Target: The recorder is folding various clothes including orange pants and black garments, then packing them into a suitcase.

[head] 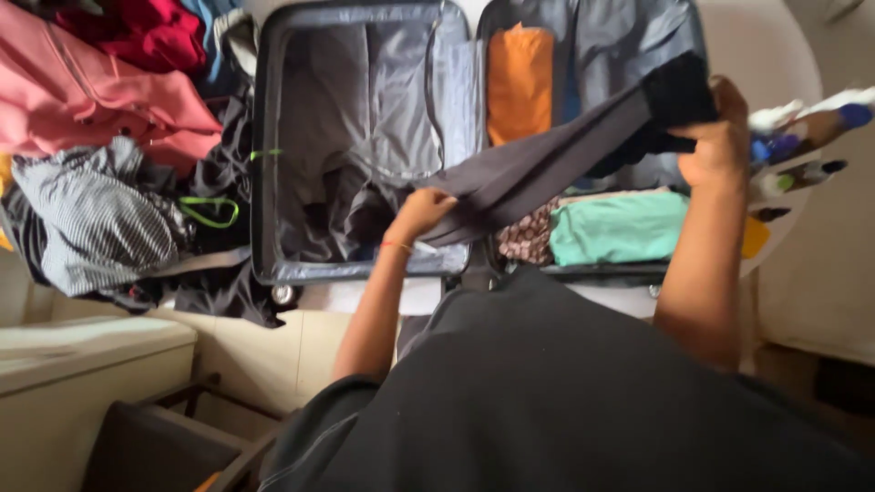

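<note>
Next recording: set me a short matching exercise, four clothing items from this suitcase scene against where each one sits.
Items:
1. long dark grey cloth garment
2. folded orange fabric piece
3. folded mint-green fabric piece
4. striped grey-and-white garment

Places:
A. heaped outside the open suitcase
B. far end of the packed half
C. stretched between both hands
D. near end of the packed half

Pairs: 1-C, 2-B, 3-D, 4-A

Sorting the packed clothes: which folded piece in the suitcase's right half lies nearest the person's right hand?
The mint-green folded garment, just below the right hand; the orange one lies farther away.
</note>
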